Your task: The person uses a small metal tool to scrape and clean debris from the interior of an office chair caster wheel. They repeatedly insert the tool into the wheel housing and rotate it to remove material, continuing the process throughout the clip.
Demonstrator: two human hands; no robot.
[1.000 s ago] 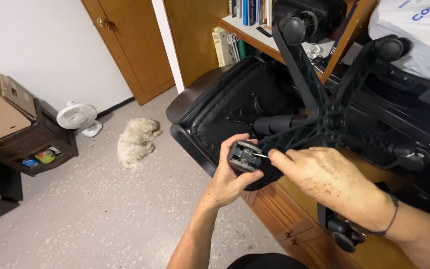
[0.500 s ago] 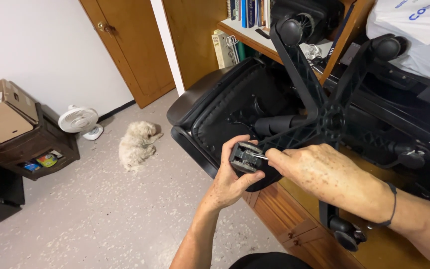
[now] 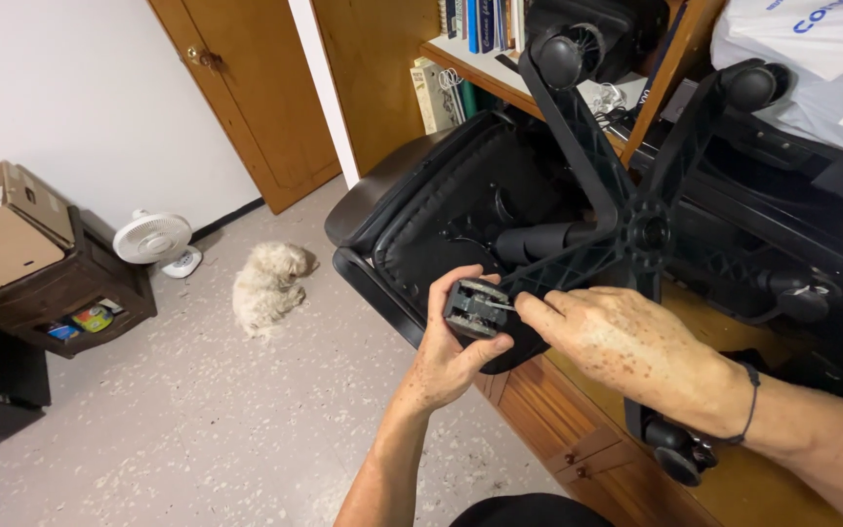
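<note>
**Hands at a Caster on an Upturned Office Chair**

An office chair (image 3: 461,215) lies tipped over in the middle of the frame, its black five-armed base (image 3: 648,232) facing the camera. Just below centre, the left hand (image 3: 446,356) is wrapped around a caster wheel (image 3: 475,307) at the end of one base arm, thumb under it and fingers curled over the top, holding it firmly. The right hand (image 3: 636,351) comes in from the right, its fingers narrowed to a pinch at the caster's side where a thin pale sliver shows; whether it is a tool or part of the wheel cannot be told.

To do this well, it seems wise to keep the left grip steady so the wheel cannot turn, and to work the right fingertips straight along the caster's axis rather than at an angle.

The caster is small, dark grey and blocky, a twin wheel with a hood, dusty in its grooves. Other casters (image 3: 560,59) sit at the tips of the arms in the upper part of the frame. In the left middle, a pale fluffy dog (image 3: 267,285) lies on the speckled floor (image 3: 197,429) near a small white fan (image 3: 153,239).
</note>
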